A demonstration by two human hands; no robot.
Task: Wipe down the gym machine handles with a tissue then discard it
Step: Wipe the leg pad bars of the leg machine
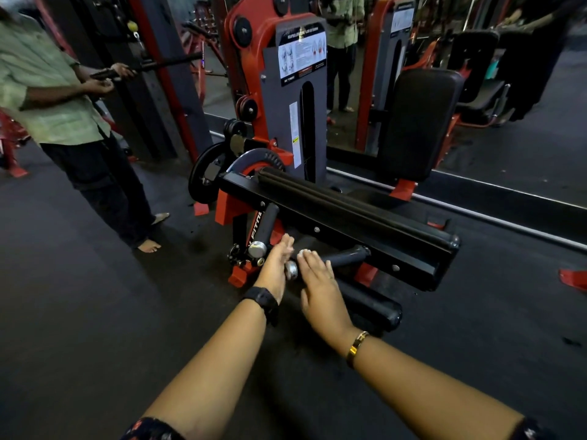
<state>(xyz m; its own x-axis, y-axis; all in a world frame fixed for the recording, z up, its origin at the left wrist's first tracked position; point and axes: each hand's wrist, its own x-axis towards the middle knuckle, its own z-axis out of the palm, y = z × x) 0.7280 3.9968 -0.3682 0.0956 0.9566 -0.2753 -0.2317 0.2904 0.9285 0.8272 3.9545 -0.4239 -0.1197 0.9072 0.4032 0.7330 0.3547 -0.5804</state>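
Two black foam handles with chrome end caps stick out from the machine's black frame [349,214]. The left handle [268,222] stands free. The right handle [346,257] lies partly under my right hand [320,289], whose straight fingers rest flat on it. A small white scrap, apparently the tissue [302,253], shows at those fingertips. My left hand [275,265], with a black watch on the wrist, is stretched out flat beside the right handle's chrome cap [291,270], fingers straight and holding nothing that I can see.
The red and grey weight stack tower [295,90] rises behind the frame, next to a black back pad [419,122]. A person in a green shirt [47,90] stands at the left holding a bar. A mirror wall runs along the back right. Dark rubber floor [95,312] surrounds the machine.
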